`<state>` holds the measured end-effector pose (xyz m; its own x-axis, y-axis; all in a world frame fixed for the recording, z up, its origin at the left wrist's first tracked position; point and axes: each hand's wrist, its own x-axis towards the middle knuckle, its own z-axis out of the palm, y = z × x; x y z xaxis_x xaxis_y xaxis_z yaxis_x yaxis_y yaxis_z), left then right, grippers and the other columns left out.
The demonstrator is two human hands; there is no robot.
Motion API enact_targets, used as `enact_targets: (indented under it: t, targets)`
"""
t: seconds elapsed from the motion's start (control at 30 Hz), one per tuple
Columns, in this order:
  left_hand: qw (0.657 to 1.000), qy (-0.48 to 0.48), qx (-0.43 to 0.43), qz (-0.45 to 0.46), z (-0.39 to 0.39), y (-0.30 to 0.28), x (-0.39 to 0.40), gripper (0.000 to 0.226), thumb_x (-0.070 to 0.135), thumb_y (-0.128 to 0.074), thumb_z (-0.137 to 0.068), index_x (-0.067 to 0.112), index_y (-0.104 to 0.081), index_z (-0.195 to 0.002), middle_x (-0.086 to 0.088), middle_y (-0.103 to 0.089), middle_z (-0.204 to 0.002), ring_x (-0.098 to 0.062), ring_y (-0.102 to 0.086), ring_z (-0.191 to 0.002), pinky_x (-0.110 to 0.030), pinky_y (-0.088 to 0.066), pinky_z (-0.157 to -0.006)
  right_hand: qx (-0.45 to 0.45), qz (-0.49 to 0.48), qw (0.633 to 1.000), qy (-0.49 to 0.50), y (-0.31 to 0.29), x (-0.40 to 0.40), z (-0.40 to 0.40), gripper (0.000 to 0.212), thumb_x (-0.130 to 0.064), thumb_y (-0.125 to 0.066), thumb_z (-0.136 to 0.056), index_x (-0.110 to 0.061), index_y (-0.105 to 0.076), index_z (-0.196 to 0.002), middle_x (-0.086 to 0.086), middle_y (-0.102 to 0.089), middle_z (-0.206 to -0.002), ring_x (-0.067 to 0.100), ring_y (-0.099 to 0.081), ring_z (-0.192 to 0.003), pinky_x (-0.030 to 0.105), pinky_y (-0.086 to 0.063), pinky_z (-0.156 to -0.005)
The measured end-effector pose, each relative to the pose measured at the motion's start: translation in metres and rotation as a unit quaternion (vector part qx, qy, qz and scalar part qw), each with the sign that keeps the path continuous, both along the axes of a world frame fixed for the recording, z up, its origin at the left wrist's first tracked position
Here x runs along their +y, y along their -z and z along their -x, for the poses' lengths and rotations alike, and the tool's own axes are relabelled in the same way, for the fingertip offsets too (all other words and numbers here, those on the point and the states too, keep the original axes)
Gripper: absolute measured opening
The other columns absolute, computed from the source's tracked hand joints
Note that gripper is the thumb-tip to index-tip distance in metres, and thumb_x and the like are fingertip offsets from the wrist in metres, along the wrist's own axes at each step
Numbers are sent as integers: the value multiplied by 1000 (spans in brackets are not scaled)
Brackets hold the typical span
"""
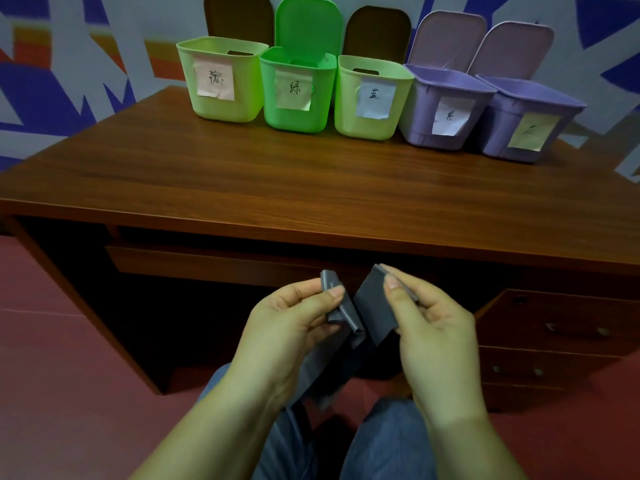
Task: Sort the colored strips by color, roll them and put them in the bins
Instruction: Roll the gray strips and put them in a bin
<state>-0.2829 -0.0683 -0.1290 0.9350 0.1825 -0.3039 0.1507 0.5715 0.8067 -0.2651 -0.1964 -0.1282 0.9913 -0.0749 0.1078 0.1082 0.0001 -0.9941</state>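
Observation:
A dark grey strip (pixel 372 308) hangs between both hands, below the desk's front edge and over my lap. My left hand (pixel 287 327) pinches a partly folded end of it between thumb and fingers. My right hand (pixel 429 327) pinches the other end, held up flat. The strip's slack loops down between my knees. Several lidded bins stand open in a row at the back of the desk: a pale green bin (pixel 221 77), a bright green bin (pixel 298 91), another pale green bin (pixel 372 98), and two purple bins (pixel 446 105) (pixel 526 123), each with a paper label.
The wooden desk (pixel 277 174) has a keyboard tray (pixel 214 261) under its top and a drawer unit (pixel 554 341) at the right. A red floor (pixel 62 375) lies to the left. A painted wall rises behind the bins.

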Motion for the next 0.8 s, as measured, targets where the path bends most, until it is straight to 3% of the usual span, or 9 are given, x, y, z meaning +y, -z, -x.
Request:
enact_targets:
  t: [0.1,0.2,0.33,0.5,0.63,0.8]
  targets:
    - [1000,-3,-13,-3,1,1,-3,26,12,-68,-63,6,-69,-89,-10,-73,-76,-12,-70,-63,-17,-53,-54,-5,32,999,-40,2,8,5,20,-15,-62,-88,-30,-72,-98,-15,-73,-95,-4,-66,-95,11,-50,-80]
    - [1000,-13,-23,-10,2,2,-3,34,17,-69,-61,6,-69,-94,-10,-74,-81,-13,-70,-68,-17,-55,-58,-1,61,996,-70,5,13,10,22,-17,-61,-89,-30,-69,-104,-18,-71,-98,-8,-63,-97,9,-48,-83]
    - [999,-20,-29,-22,3,3,-2,41,20,-70,-60,6,-69,-98,-12,-74,-88,-16,-71,-78,-19,-57,-66,-3,79,992,-98,7,13,13,24,-22,-58,-90,-38,-65,-106,-35,-64,-91,-18,-57,-98,1,-42,-81]
    - [999,-20,-25,-11,4,1,-2,35,16,-69,-63,5,-69,-96,-10,-74,-84,-14,-71,-72,-18,-56,-61,-10,76,990,-119,8,14,15,25,-32,-55,-87,-41,-63,-108,-42,-59,-101,-17,-56,-104,2,-42,-85]
    - [999,-19,-24,16,5,-1,-2,35,13,-69,-63,1,-67,-95,-13,-73,-79,-16,-70,-66,-19,-55,-56,-12,62,989,-135,11,14,18,41,-45,-55,-72,-40,-61,-112,-29,-63,-110,-13,-56,-108,5,-43,-89]
    - [999,0,-16,35,5,-3,0,27,17,-67,-63,4,-69,-87,-11,-72,-75,-13,-70,-65,-19,-55,-58,-14,49,990,-135,16,12,16,46,-40,-63,-67,-35,-63,-113,-23,-67,-110,-8,-59,-107,11,-46,-90]
